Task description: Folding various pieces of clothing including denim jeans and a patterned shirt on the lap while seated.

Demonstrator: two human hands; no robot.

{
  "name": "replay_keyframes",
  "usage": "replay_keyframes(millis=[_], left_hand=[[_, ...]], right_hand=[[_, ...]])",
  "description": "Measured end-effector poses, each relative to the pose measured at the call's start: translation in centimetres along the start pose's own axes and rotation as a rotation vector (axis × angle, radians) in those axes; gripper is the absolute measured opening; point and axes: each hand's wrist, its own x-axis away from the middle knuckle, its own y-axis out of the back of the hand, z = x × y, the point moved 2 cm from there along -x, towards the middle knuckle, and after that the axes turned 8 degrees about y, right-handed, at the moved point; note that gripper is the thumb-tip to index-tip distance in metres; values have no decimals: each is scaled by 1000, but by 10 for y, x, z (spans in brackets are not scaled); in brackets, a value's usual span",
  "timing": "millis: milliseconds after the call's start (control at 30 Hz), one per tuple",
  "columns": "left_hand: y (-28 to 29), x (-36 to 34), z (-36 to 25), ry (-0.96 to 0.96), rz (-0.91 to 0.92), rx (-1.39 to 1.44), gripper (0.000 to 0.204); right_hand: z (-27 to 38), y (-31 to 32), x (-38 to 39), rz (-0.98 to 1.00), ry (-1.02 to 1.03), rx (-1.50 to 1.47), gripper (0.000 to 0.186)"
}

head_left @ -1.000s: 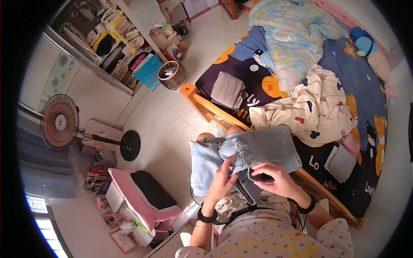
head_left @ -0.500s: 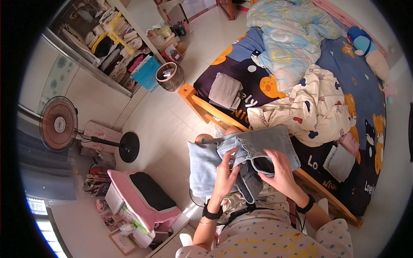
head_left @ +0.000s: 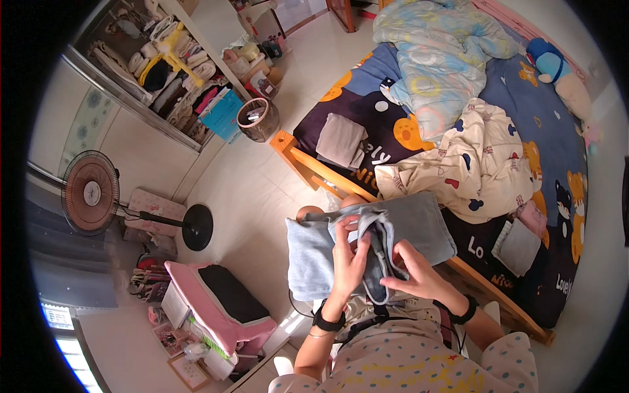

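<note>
A pair of light blue jeans [head_left: 309, 265] lies across my lap, one leg spread to the left and the other leg to the right. The waist part is bunched up in the middle, its dark inside showing. My left hand [head_left: 350, 259] grips the waistband from the left with bent fingers. On the other side, my right hand [head_left: 414, 274] holds the waistband edge between thumb and fingers. Some fingertips are hidden in the folds. Each wrist wears a black band.
Just ahead stands a bed with a wooden rail [head_left: 308, 157]. On it are folded grey clothes [head_left: 342, 139], a cream patterned cloth [head_left: 452, 167], a pale quilt [head_left: 436, 72] and another folded stack [head_left: 517, 249]. Left are a fan [head_left: 92, 193], a pink desk [head_left: 203, 314], a bin [head_left: 258, 120] and an open wardrobe [head_left: 147, 78].
My hands have come closer together, squeezing the waist opening narrower. The right hand has shifted left and slightly down along the waistband. The jeans' legs stay in place.
</note>
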Motion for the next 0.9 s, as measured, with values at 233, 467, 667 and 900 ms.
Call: replay_keyframes(millis=[233,467,667,900], left_hand=[[11,5,6,23,405,-34,37],[65,8,40,-44,292,-353,38],[92,21,52,-25,278,-614,77],[64,31,17,-183,340,-609,121]], right_hand=[[-42,-7,6,-207,-102,-22,78],[-80,5,20,-137,-266,122,90],[-110,24,18,77,-660,-40,40],[-36,49,-32,-139,-549,-831,28]])
